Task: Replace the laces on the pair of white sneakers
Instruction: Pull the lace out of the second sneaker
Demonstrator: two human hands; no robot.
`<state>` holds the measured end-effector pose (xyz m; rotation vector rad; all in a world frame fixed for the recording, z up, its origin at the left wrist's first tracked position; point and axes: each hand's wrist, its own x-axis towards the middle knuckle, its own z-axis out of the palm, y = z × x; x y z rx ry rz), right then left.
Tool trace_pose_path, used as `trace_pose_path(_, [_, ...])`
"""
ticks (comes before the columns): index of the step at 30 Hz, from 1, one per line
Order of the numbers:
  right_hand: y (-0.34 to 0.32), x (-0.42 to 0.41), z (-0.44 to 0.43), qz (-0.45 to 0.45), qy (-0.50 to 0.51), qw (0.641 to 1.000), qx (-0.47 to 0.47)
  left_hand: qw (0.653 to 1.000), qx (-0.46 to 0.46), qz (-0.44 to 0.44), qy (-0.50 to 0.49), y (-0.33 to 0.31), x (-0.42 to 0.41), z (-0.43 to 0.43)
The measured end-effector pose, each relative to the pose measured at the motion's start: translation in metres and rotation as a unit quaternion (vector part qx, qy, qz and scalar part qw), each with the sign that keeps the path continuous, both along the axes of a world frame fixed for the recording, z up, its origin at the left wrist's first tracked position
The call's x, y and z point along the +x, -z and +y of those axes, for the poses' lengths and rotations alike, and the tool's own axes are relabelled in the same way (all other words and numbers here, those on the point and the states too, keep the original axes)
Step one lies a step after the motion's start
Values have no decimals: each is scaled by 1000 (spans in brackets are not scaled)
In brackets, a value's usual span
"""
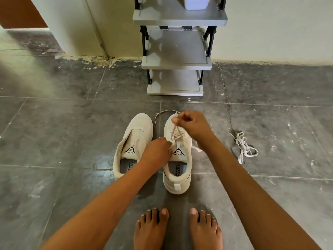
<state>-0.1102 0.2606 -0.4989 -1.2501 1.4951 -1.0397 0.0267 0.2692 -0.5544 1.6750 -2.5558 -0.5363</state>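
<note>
Bare feet [177, 230] at floor's [72, 141] near edge. Right hand [193, 123] and left hand [156, 150] both pinch sneaker's [177, 179] lace [173, 131]: limp, light, I'd hold near tip.

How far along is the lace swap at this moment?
Done: the left sneaker has bare eyelets. In hand: the right hand pulls the lace of the right sneaker while the left hand pinches at its eyelets. Left: that sneaker needs lacing; a loose lace lies on the floor. Threading or unthreading, I cannot tell.
</note>
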Motion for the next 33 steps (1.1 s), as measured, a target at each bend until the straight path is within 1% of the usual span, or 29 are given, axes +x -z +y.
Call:
trace_pose_path(1, [-4, -1, -1, -27, 21, 999, -15, 1000, 2, 2, -1, 1, 0, 0])
trace_pose_path(2, [-5, -2, -2, -23, 37, 999, -21, 1000, 3, 4, -3, 1, 1, 0])
trace_pose_path(3, [-2, -3, -3, 8, 41, 999, -16, 1000, 6, 5, -3, 1, 2, 0])
trace_pose_path(4, [4, -6, -3, 66, 27, 997, 6, 1000, 12, 7, -2, 2, 2, -1])
trace_pose_path(5, [13, -9, -2, 150, 1, 988, 36, 1000, 21, 13, -3, 1, 3, -2])
trace_pose_path(7, [32, -12, 7, 328, -63, 940, 71, 997, 44, 52, -21, 1, 6, -4])
trace_pose_path(8, [41, -13, 12, 383, -86, 917, 65, 995, 54, 80, -37, 0, 8, -5])
trace_pose_path(9, [48, -12, 16, 411, -93, 905, 50, 991, 61, 106, -53, -1, 10, -5])
trace_pose_path(11, [57, -9, 20, 440, -83, 894, 19, 986, 56, 139, -71, 0, 11, -5])
trace_pose_path(14, [63, -3, 16, 538, -96, 837, -35, 989, 29, 134, -62, 3, 8, -3])
trace_pose_path(15, [63, -3, 16, 542, -88, 835, -43, 990, 24, 126, -58, 3, 7, -3])
trace_pose_path(16, [63, -3, 15, 528, -69, 845, -44, 991, 21, 119, -54, 3, 6, -3])
trace_pose_path(17, [62, -3, 15, 493, -41, 868, -42, 992, 17, 111, -50, 4, 5, -3])
trace_pose_path(18, [58, -3, 16, 436, -6, 899, -36, 994, 13, 100, -43, 5, 4, -2])
trace_pose_path(20, [43, 2, 14, 259, 56, 963, -45, 996, 2, 80, -30, 6, 2, -1])
trace_pose_path(21, [33, 6, 13, 174, 69, 980, -68, 996, 1, 79, -30, 7, 2, 0])
trace_pose_path(22, [23, 10, 10, 120, 73, 985, -95, 996, 2, 81, -32, 7, 1, 0])
trace_pose_path(23, [15, 12, 9, 97, 76, 986, -113, 996, 5, 82, -32, 7, 1, 0])
trace_pose_path(24, [10, 11, 5, 95, 79, 986, -115, 996, 7, 81, -32, 6, 2, -1])
trace_pose_path(26, [12, 3, 1, 133, 85, 985, -72, 996, 14, 78, -29, 4, 3, -2])
trace_pose_path(28, [27, -9, 4, 223, 47, 973, 19, 997, 18, 75, -23, 2, 4, -3])
trace_pose_path(30, [44, -15, 14, 314, -36, 944, 93, 997, 23, 76, -24, 2, 4, -3])
trace_pose_path(31, [52, -14, 19, 338, -67, 933, 108, 996, 28, 77, -26, 3, 3, -4])
trace_pose_path(33, [61, -10, 25, 379, -76, 918, 85, 996, 37, 81, -30, 5, 3, -5])
